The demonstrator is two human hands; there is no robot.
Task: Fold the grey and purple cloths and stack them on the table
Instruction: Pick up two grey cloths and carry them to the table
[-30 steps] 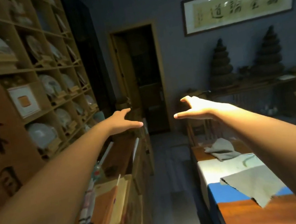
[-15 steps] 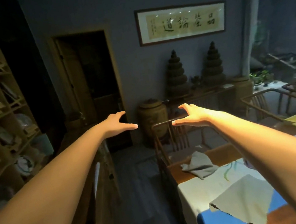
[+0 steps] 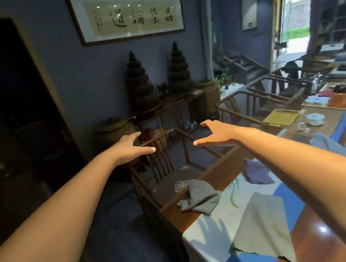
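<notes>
Both my arms reach straight out in front of me, high above the floor. My left hand (image 3: 132,145) and my right hand (image 3: 215,134) are open, palms down, holding nothing. Below my right arm a long wooden table (image 3: 225,170) carries a crumpled grey cloth (image 3: 200,197) near its far corner. A flat grey cloth (image 3: 262,228) lies spread nearer to me on the white and blue runner. A crumpled purple cloth (image 3: 257,173) lies just beyond, partly hidden by my right forearm. Neither hand touches any cloth.
A wooden armchair (image 3: 163,166) stands at the table's end, under my hands. More chairs line the table's far side. A yellow tray (image 3: 281,117) and glass teaware (image 3: 314,121) sit further along the table. A sideboard with stacked dark ornaments lines the wall; dark floor lies to the left.
The view has swung right, from the shelving and doorway towards the table. More of the table, the purple cloth and the tea things have come into sight. My hands stay open and outstretched.
</notes>
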